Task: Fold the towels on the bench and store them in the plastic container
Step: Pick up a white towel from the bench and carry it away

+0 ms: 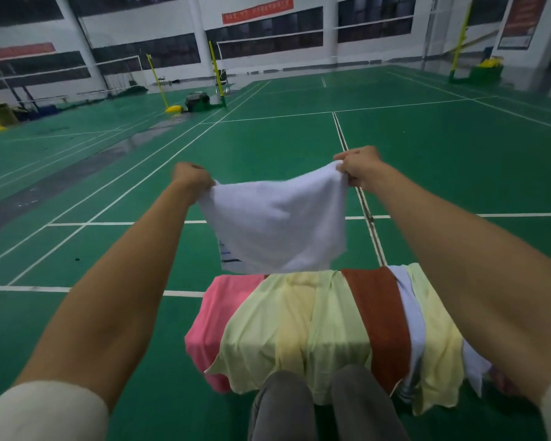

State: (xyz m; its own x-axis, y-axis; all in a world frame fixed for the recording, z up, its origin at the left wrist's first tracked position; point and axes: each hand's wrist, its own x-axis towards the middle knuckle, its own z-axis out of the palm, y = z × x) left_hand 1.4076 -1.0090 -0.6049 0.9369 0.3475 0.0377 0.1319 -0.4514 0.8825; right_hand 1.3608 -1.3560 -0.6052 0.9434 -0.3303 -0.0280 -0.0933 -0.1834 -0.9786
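Both grips were closed on the top corners of the white towel (277,224): the left hand (191,178) had its fingers curled round the left corner, and the right hand (360,168) pinched the right corner between thumb and bunched fingers. Stretched between them, the towel hung in the air above the far end of the bench (337,345), apart from the cloths below, its top edge dipping slightly in the middle and its lower edge hanging free with a few dark stripes near the left bottom corner.

Judging by that sag and the fluffy pile, it was light, soft and limp, with no stiffness of its own; it would fold wherever it was let go, so the corners were the sensible places to hold, and bringing them together would probably halve it cleanly. It looked neither slippery nor fragile.

Below, from left to right, the bench was draped with a pink towel (217,323), a pale yellow-green towel (299,329), a rust-red towel (379,316), a pale lilac-white towel (409,316) and another yellow-green cloth (439,351). These looked equally floppy. The bench itself was hidden under them. No plastic container showed in view, so where it stood could not be told.
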